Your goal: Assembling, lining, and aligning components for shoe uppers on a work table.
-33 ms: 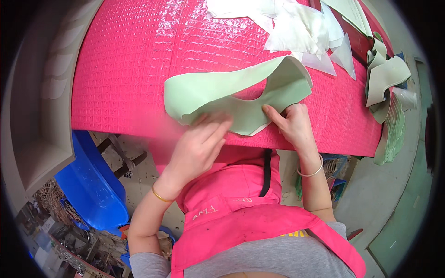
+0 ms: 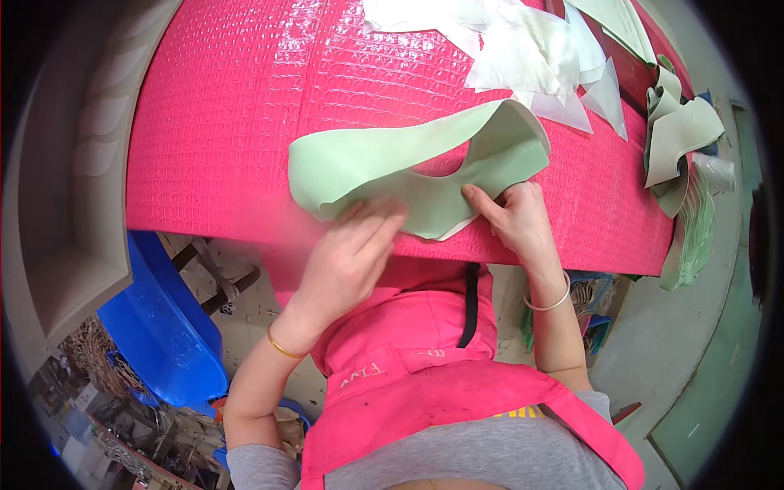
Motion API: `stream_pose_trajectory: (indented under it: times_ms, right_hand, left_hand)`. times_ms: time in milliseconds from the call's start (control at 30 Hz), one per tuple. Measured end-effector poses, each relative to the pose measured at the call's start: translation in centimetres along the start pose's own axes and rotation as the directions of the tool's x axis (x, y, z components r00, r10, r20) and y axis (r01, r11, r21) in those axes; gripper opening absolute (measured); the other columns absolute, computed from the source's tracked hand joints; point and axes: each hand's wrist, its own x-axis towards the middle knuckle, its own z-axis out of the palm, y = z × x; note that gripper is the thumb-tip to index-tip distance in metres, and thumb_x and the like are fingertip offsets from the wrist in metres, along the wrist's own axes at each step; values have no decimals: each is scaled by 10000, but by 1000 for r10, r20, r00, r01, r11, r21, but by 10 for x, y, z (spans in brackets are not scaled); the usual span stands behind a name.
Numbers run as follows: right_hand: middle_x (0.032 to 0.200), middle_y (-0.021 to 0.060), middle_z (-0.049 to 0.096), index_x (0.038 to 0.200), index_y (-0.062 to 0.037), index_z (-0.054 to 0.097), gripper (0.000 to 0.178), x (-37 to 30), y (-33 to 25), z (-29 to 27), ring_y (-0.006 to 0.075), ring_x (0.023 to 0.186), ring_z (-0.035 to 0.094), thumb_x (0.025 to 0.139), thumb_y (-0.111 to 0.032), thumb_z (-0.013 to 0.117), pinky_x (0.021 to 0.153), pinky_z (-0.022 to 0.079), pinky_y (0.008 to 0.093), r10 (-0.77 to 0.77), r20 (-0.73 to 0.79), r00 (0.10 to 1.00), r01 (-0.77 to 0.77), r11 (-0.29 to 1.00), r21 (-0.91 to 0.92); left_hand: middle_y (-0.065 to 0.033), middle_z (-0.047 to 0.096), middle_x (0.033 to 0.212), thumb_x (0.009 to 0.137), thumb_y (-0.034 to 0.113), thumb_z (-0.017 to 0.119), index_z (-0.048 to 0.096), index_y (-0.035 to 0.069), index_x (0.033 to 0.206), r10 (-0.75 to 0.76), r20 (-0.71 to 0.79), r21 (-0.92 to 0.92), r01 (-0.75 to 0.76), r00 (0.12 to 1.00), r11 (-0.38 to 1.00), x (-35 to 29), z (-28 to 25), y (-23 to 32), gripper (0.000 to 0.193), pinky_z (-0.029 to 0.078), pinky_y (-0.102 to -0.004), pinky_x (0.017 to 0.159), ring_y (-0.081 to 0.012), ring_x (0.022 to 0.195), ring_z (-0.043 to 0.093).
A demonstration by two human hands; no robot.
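Observation:
A pale green shoe upper (image 2: 359, 159), a soft leather-like sheet curved into an open loop, stands on the pink quilted table cover (image 2: 220, 139) close to the front edge. Pinching its lower right rim is my right hand (image 2: 523, 219), thumb on the near face and fingers behind. My left hand (image 2: 351, 253) is at the lower left rim, fingers close together and reaching over the sheet. Its fingertips are smeared by motion, and the thumb cannot be made out, so its grip is unclear. A paler layer shows along the bottom edge of the upper.
White sheets and pieces (image 2: 523, 53) lie in a pile at the far side. More green and cream pieces (image 2: 682, 139) hang over the right edge. A grey shelf unit (image 2: 73, 204) stands at the left, above a blue plastic chair (image 2: 167, 327).

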Motion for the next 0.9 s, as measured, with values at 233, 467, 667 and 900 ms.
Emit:
stream_pose_trajectory:
  times_ms: [233, 467, 667, 900]
  right_hand:
    - [438, -2, 465, 736, 31, 622, 228, 2, 6, -1, 58, 344, 387, 800, -188, 633, 328, 275, 246, -74, -4, 997, 74, 981, 178]
    - [451, 37, 493, 749, 44, 621, 248, 4, 5, -3, 85, 347, 422, 791, -200, 636, 342, 308, 264, -89, 14, 996, 87, 990, 114]
    - [556, 185, 559, 726, 68, 613, 294, 8, 11, -1, 257, 474, 561, 748, -223, 644, 453, 425, 334, -121, 21, 992, 122, 989, -86]
    - [625, 182, 600, 795, 56, 618, 258, 10, 18, -4, 183, 470, 569, 759, -198, 641, 454, 423, 318, -135, 56, 989, 143, 975, -169]
  left_hand:
    - [-136, 453, 1225, 764, 50, 565, 494, -16, 1167, -91, -112, 205, 112, 990, 972, 4, 5, 9, 415, 384, -378, 919, -301, 1153, 420]
    - [-122, 458, 1190, 740, 148, 604, 528, 100, 1168, -88, -46, 220, 96, 995, 971, 7, 0, 11, 437, 371, -394, 921, -284, 1140, 418]
    - [-132, 460, 1163, 705, 213, 637, 466, 122, 1227, -127, -189, 406, 195, 974, 893, 13, 29, 26, 557, 318, -436, 948, -291, 1134, 408]
    - [-148, 444, 1184, 709, 253, 632, 451, 65, 1229, -102, -109, 358, 135, 989, 924, 27, 35, 35, 582, 307, -390, 959, -281, 1160, 385]
